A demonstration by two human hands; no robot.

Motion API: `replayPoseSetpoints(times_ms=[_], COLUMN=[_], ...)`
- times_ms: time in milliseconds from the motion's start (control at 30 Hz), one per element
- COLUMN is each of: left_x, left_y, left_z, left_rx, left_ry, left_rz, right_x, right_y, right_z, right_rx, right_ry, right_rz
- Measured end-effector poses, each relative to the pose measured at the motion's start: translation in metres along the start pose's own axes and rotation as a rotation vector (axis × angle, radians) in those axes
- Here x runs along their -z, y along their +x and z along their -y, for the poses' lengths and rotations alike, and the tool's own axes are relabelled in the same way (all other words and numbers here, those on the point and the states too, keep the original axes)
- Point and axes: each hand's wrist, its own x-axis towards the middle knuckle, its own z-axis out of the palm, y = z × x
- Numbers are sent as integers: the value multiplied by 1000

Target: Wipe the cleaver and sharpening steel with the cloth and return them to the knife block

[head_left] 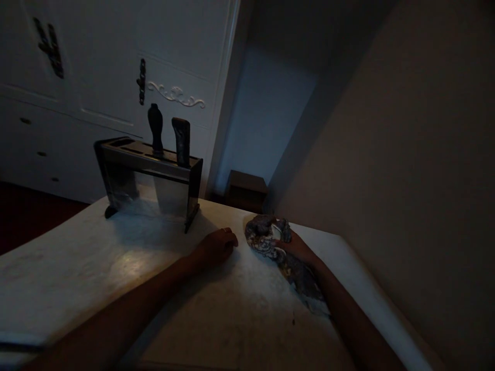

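With the work seemingly midway and a dark speck (293,322) still on the smooth, pale table (77,263), the right hand (299,248) grasps a soft, crumpled, patterned cloth (261,234) near the far edge, right of the left hand (216,246), which is loosely curled, nothing visible in it.

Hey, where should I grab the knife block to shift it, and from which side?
I'd take the block by its two short ends, one from the left and one from the right, below the top. It's long and narrow and stands upright, and two dark handles stick up from the top, so gripping from above looks awkward.
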Motion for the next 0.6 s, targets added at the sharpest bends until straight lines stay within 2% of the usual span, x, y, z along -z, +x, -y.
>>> replayPoseSetpoints(times_ms=[133,333,433,500,600], left_x=[6,18,22,24,26], left_y=[-1,0,0,0,0], left_z=[2,10,14,17,21], left_rx=[4,52,86,103,122], left_ry=[28,119,146,144,132], left_rz=[21,42,28,6,-15], right_x=[-1,-5,-7,-6,0], right_y=[-4,-10,-16,-22,-36], right_z=[6,21,24,25,26], right_rx=[-48,-96,-86,-48,-18], right_ry=[-45,27,23,8,14], right_rz=[-101,-27,-49,-146,-408])
